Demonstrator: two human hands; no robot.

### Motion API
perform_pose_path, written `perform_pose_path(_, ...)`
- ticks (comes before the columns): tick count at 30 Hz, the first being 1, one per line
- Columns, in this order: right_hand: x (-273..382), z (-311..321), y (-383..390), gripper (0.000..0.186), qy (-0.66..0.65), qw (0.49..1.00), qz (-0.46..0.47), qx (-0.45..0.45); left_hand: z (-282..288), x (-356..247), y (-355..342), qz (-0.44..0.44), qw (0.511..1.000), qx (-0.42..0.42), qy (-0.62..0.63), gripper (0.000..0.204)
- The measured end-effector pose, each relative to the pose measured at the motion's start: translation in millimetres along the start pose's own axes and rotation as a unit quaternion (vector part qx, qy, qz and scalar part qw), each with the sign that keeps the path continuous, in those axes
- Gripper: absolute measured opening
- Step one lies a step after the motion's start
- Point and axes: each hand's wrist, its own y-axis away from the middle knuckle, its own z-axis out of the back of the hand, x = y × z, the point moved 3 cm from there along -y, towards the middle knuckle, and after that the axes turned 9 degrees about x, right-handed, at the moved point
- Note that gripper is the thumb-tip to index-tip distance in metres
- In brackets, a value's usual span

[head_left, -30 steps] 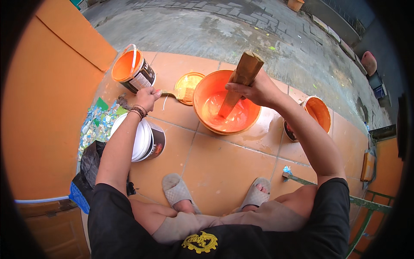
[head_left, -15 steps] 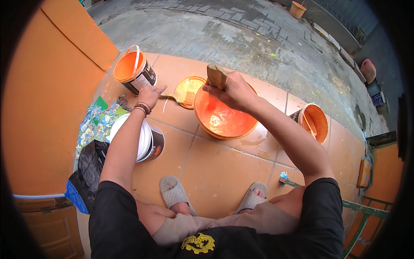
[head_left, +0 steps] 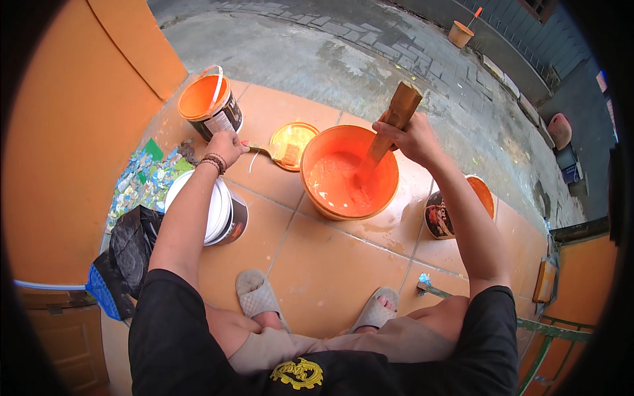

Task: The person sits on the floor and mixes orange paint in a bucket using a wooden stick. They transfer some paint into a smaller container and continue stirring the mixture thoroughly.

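Note:
My right hand (head_left: 417,140) is closed around the upper part of a wooden stick (head_left: 389,129). The stick slants down into bright orange paint (head_left: 337,181) in a wide orange bucket (head_left: 350,214), its lower end hidden in the paint. To the left, my left hand (head_left: 226,148) is closed at the handle end of a paintbrush (head_left: 263,152); its fingers are partly hidden. The brush's bristles rest on a paint-smeared round lid (head_left: 295,135). Just beyond that hand stands an open paint pail (head_left: 221,122) with an orange inside and a raised handle.
A white-lidded pail (head_left: 224,218) stands below my left forearm, beside paint flakes (head_left: 142,185) and a black bag (head_left: 135,247). Another paint pail (head_left: 439,218) is partly behind my right forearm. A green metal rail (head_left: 555,330) lies at the lower right.
My right hand has moved right and the stick now stands more upright, showing its length down into the paint. My left hand's fingers have drawn in near the brush handle.

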Motion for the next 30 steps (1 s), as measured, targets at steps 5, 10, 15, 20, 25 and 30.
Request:
perform_pose_path(5, 32.0, -42.5, 0.7, 0.023, 0.086, 0.989, 0.108, 0.055, 2.0, -7.0, 6.4, 0.012, 0.999, 0.036, -0.001, 0.026)
perform_pose_path(10, 35.2, -42.4, 27.3, 0.021, 0.077, 0.981, 0.147, 0.100, 2.1, 4.0, 12.3, 0.019, 0.998, 0.056, -0.024, 0.025)
perform_pose_path(15, 6.9, -6.9, 13.9, 0.019, 0.034, 0.997, 0.035, 0.067, 7.8, 6.8, 11.9, 0.023, 0.996, 0.054, -0.068, 0.026)
perform_pose_path(20, 9.6, -27.4, -8.9, 0.016, 0.017, 0.994, 0.109, -0.001, 3.1, 3.3, 6.3, 0.023, 0.995, 0.068, -0.075, 0.027)
perform_pose_path(25, 29.2, -63.3, 12.8, 0.021, 0.026, 0.987, 0.140, 0.078, 1.5, 6.0, 10.1, 0.014, 0.993, 0.073, -0.093, 0.028)
perform_pose_path(30, 33.1, -36.2, 35.1, 0.018, -0.072, 0.987, 0.002, 0.146, 6.3, 14.7, 13.8, 0.037, 0.991, 0.087, -0.098, 0.028)
